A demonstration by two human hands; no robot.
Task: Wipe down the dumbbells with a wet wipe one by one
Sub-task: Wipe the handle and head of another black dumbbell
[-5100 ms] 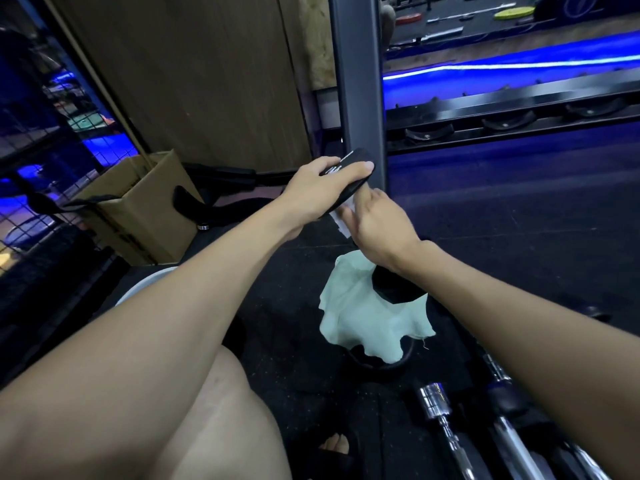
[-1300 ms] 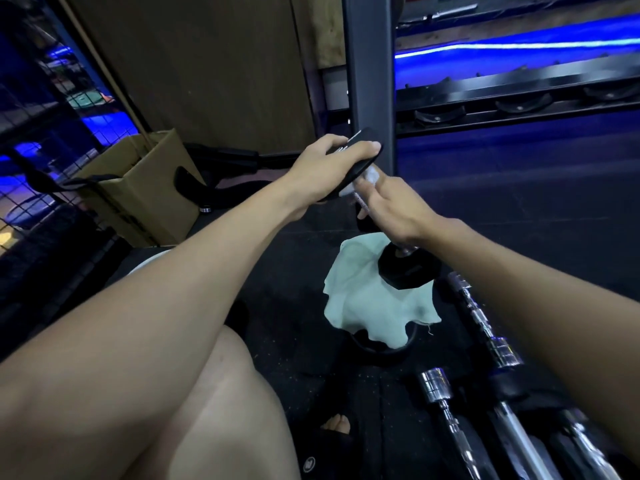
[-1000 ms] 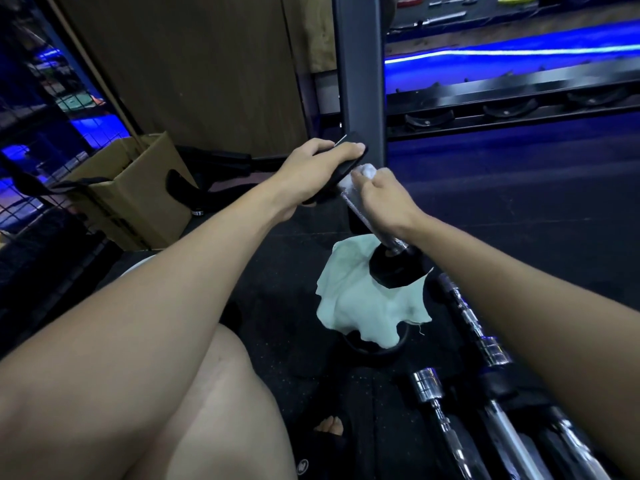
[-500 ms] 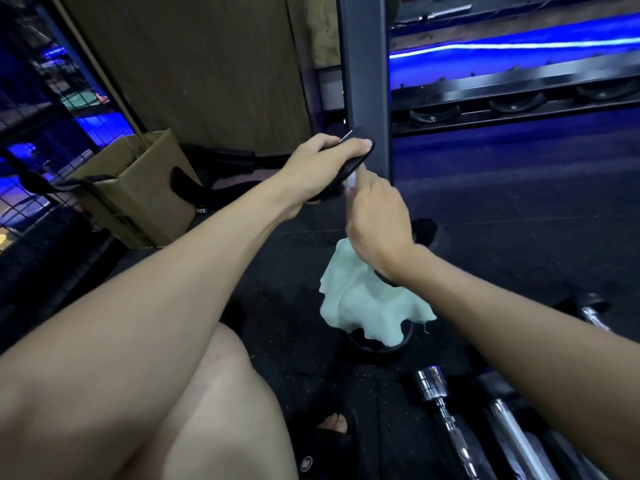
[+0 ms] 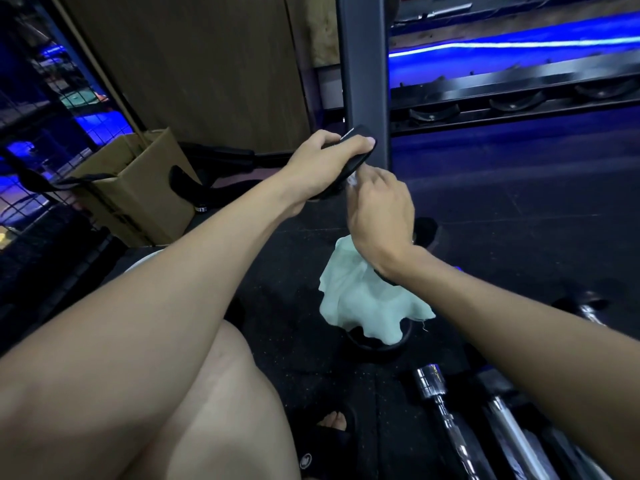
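My left hand (image 5: pixel 322 164) grips the black upper head of a dumbbell (image 5: pixel 362 138) that stands tilted on end. My right hand (image 5: pixel 381 216) is wrapped round the dumbbell's handle just below that head, with a bit of white wet wipe (image 5: pixel 351 180) showing between its fingers. The handle and the lower head are hidden behind my right hand and wrist. A pale green cloth (image 5: pixel 363 299) is draped under the dumbbell over a round black weight (image 5: pixel 377 342) on the floor.
Chrome-handled dumbbells (image 5: pixel 446 414) lie on the black rubber floor at the lower right. A dark rack post (image 5: pixel 363 71) rises right behind my hands, with a rack shelf (image 5: pixel 512 98) to the right. A cardboard box (image 5: pixel 138 188) stands at the left. My knee and sandalled foot (image 5: pixel 329 424) are below.
My right hand slid down the handle, which was bare and visible a second ago, then back up toward the top head. My left hand has kept its grip on the head.
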